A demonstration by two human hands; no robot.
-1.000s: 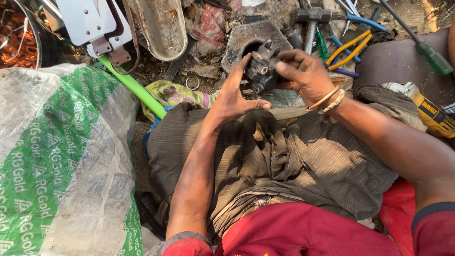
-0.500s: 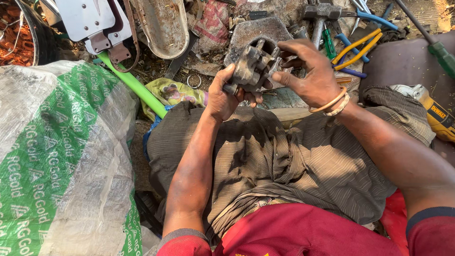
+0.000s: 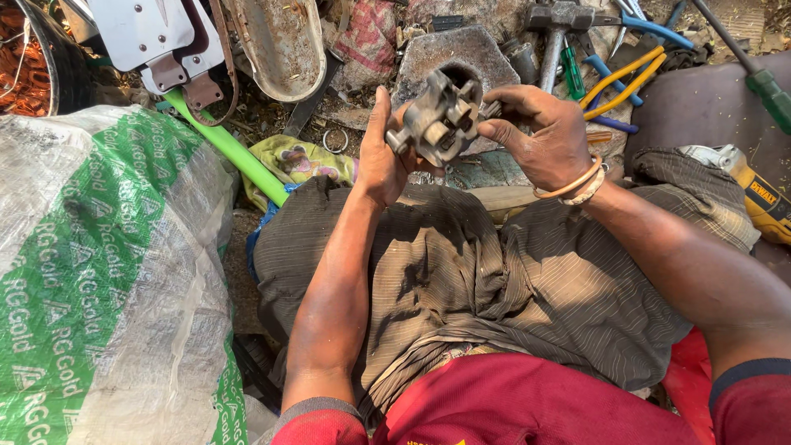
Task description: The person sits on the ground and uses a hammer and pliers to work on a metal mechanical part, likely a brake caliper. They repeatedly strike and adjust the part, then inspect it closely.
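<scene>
Above the lap, in front of a flat stone (image 3: 457, 51), both hands hold a grimy grey metal casting (image 3: 437, 122) clear of the ground. The left hand (image 3: 381, 161) presses its open palm and upright fingers against one side, while the right hand (image 3: 544, 136) closes thumb and fingers on the other side. The part looks like solid cast metal with lugs and a round central boss, so it is probably heavy for its bulk, quite rigid, and greasy or dusty enough to slip. Its projecting lugs and outer rim seem the surest places to grip. Its far face is turned away, and the fingers cover part of its edge. Among the clutter beyond, a hammer (image 3: 554, 29), pliers with yellow handles (image 3: 620, 78) and a green pipe (image 3: 227, 148) lie partly cut off or buried.
</scene>
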